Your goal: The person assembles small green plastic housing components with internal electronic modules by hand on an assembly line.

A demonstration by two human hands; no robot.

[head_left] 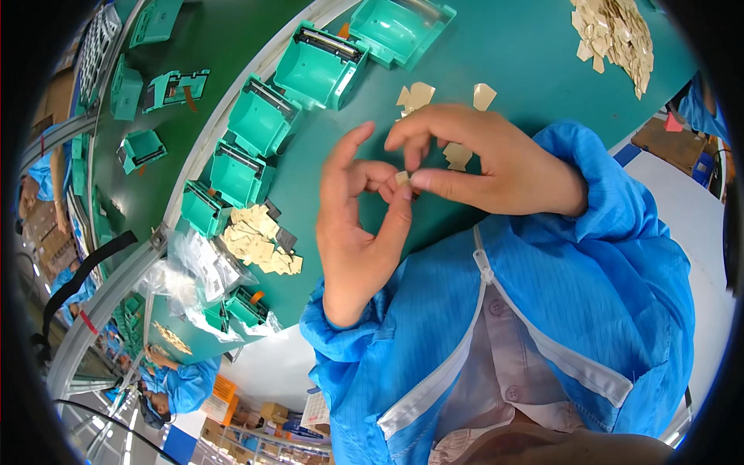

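Note:
My left hand (353, 213) and my right hand (488, 159) meet over the green table. Between the left thumb and fingertips sits a small cream-coloured piece (402, 178), pinched at its edge. My right thumb and a fingertip close on the same piece from the other side; the other right fingers curl above it. Just beyond the hands lie several cream flat pieces (418, 96), one of them apart (483, 96). Another few pieces (458, 156) show beneath my right hand, partly covered by it.
Several teal plastic housings (260, 116) with dark bars line the table's far left edge. A pile of cream pieces (260, 240) and clear plastic bags (203, 267) lie left; a bigger pile (616, 39) lies far right. Beyond a metal rail, a belt (186, 46) carries more housings. Co-workers (182, 385) sit leftward.

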